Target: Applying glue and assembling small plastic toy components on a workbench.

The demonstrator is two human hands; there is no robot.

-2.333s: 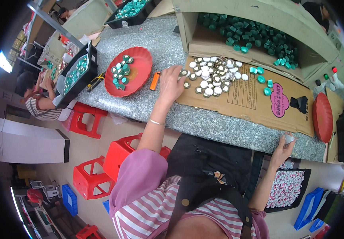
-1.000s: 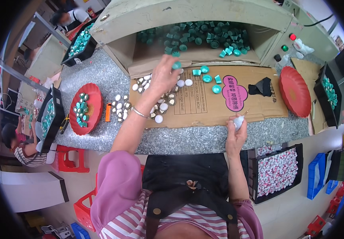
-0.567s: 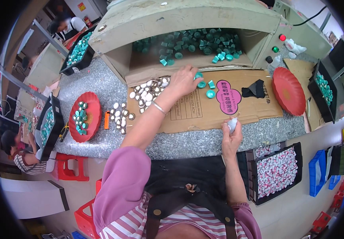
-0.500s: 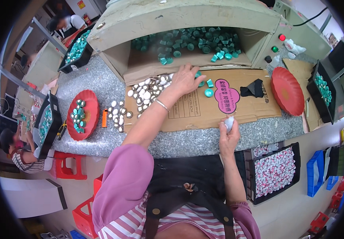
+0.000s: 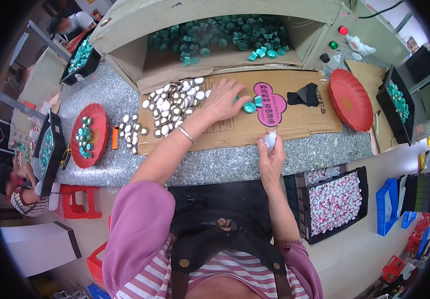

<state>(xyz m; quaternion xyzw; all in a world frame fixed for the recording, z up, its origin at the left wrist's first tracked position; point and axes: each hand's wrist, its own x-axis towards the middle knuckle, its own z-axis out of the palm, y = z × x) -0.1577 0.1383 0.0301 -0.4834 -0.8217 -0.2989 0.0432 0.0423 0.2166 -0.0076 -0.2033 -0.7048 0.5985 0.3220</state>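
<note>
My left hand (image 5: pixel 223 99) reaches over the cardboard sheet (image 5: pixel 294 122), fingers stretched out. At its fingertips are a few teal fluted cups, one partly hidden under the fingers. A round teal cup (image 5: pixel 249 107) lies face up beside a tilted one (image 5: pixel 258 101). To the left of that hand spreads a pile of small round pieces (image 5: pixel 165 106) with white faces and metallic rims. Closed around a small white squeeze bottle (image 5: pixel 270 141) with a narrow tip, my right hand (image 5: pixel 272 158) is at the cardboard's near edge; the bottle points up.
A box-like machine opening (image 5: pixel 220 42) holds many teal cups at the back. Red scalloped trays stand left (image 5: pixel 91 134) and right (image 5: pixel 350 99). An orange cutter (image 5: pixel 115 138) lies by the left tray. Black cloth (image 5: pixel 304 95) rests on the cardboard; a black crate (image 5: pixel 334 202) sits below right.
The whole view has shifted, so the bench appears farther up and left. My left hand has drawn back slightly from the teal cups. The right hand still holds the bottle.
</note>
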